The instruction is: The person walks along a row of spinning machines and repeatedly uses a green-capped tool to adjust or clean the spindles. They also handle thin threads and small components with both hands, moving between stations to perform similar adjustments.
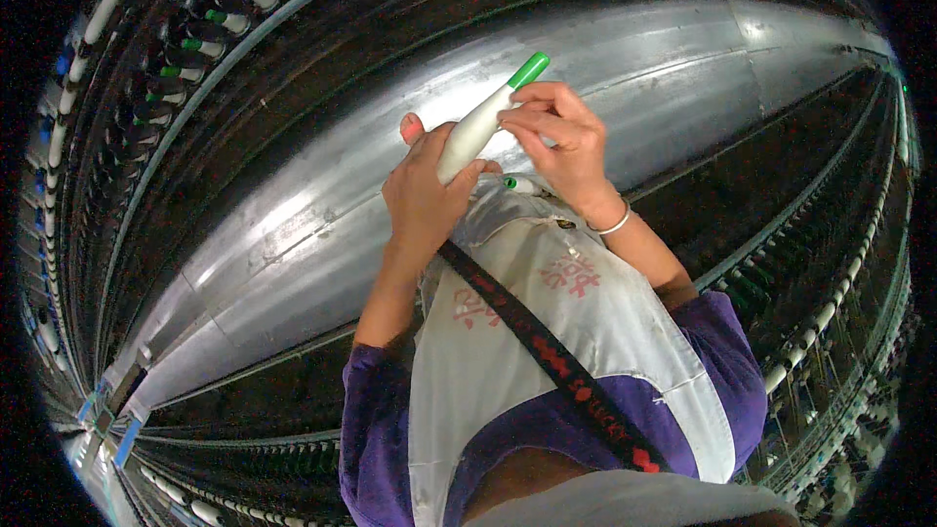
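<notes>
My left hand [426,181] is wrapped around the lower part of a yarn bobbin [476,134]. The bobbin is wound with white yarn, has a bare green tube end, and tilts up to the right. Beside its upper part, my right hand [561,132] has thumb and forefinger pinched together close to the yarn. Whatever those fingertips hold is too fine to make out. Below the hands, a second green-ended bobbin [522,183] pokes out at the top of the white apron [527,263] I wear.
A row of bobbins with green ends [226,21] stands on the spinning machine at the upper left. Another machine [830,317] runs along the right. Between them stretches a shiny grey metal-like floor [673,49]. A dark strap [547,356] crosses my apron.
</notes>
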`<state>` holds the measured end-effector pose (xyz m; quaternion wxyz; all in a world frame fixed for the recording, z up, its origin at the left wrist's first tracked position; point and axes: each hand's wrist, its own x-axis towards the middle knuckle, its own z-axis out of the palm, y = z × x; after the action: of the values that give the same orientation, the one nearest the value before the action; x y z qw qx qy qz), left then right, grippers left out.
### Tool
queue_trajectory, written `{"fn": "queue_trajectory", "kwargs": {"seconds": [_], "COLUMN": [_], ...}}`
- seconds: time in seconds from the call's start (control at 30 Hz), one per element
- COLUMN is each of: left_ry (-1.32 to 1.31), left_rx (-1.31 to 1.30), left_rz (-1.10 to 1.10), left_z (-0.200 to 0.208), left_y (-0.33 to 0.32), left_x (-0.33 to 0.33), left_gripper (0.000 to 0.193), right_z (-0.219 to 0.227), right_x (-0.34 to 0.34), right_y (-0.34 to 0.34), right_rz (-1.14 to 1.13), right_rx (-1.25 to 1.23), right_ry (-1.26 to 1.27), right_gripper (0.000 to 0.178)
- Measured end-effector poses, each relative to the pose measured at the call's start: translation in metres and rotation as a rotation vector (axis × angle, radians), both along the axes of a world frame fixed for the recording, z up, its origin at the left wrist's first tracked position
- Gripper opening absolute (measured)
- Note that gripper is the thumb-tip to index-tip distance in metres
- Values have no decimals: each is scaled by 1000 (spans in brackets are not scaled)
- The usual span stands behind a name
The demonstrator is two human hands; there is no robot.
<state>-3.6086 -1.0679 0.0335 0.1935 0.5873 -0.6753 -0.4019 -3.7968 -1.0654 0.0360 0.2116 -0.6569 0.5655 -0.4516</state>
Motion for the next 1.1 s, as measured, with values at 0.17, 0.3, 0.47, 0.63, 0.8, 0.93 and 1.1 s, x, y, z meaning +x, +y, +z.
{"fn": "queue_trajectory", "kwargs": {"seconds": [0.17,0.3,0.47,0.63,0.8,0.93,1.1], "left_ry": [-156,-220,-201,-194,-128,-111,-76], "left_rx": [-194,-281,-280,-268,-288,-295,-362], "left_rz": [-14,-23,-43,21,10,62,86], "left_z": [8,12,23,28,26,25,21], "left_y": [11,10,7,-2,-10,-17,-26], "left_x": [-5,-6,-2,16,31,37,40], "left_gripper": [52,47,40,43,57,54,46], "right_z": [6,3,-4,-8,-9,-10,-2], "right_x": [10,12,8,-34,-69,-68,-54], "right_y": [5,5,-3,-35,-23,-20,-50], "right_rz": [-7,54,-31,-163,217,498,222], "right_rx": [-8,-19,-127,164,687,753,376], "right_ry": [121,265,309,-614,-1042,-284,-527], "right_gripper": [11,8,9,9,4,8,4]}}
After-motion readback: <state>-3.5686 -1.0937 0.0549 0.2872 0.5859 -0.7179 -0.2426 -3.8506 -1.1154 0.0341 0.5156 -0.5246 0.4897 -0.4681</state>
